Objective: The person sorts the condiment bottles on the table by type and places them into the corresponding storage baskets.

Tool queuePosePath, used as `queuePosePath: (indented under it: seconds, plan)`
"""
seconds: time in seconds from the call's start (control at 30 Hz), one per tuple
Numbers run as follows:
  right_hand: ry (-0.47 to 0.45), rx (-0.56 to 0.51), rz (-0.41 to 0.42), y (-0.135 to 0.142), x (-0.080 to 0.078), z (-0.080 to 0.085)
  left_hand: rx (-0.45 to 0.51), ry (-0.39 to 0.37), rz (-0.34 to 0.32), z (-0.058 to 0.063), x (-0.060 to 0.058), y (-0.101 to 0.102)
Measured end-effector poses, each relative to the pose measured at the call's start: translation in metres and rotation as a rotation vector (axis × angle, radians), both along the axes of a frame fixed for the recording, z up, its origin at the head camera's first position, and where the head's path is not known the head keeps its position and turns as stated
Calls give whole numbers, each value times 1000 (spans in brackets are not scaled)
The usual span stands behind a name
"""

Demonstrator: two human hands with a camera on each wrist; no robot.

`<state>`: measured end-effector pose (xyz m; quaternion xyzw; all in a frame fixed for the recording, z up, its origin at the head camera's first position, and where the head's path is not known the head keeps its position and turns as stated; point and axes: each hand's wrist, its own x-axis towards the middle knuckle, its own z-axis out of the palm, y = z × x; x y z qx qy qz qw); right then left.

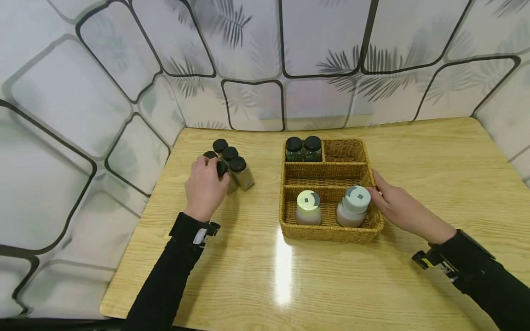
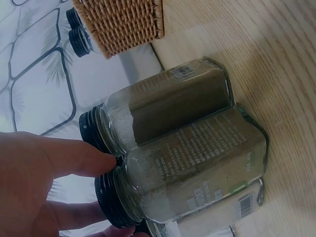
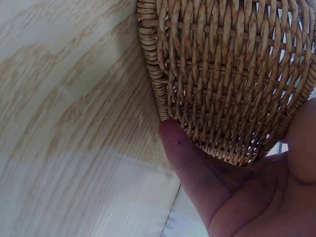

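Observation:
On the left of the table, my left hand (image 1: pixel 205 188) pinches the black lid of a glass spice jar (image 2: pixel 197 163) between thumb and fingers. This jar holds brown powder and stands against a similar jar (image 2: pixel 180 106). More black-lidded jars (image 1: pixel 242 174) cluster around it, partly hidden by the hand. My right hand (image 1: pixel 401 209) holds the right side of a wicker basket (image 1: pixel 331 234). In the right wrist view, one finger lies along the lower edge of the basket's woven wall (image 3: pixel 222 74), and the thumb is by the upper edge.
Two black-lidded jars with dark green contents (image 1: pixel 303 149) stand in the basket's back left compartment. The front compartment holds a yellow-lidded jar (image 1: pixel 308 208) and a pale-blue-lidded jar (image 1: pixel 353 207). Patterned cloth (image 1: pixel 248 101) rises behind and left of the wooden table (image 1: pixel 244 276).

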<state>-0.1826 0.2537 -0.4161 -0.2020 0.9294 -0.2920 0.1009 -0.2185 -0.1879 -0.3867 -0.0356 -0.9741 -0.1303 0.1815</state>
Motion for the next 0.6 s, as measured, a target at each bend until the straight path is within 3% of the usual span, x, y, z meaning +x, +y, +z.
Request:
queuePosePath:
  seconds: [0.6]
  plan:
    - [-5,-10,-4,-2,1,4,74,-52,-38,1,-3,-1]
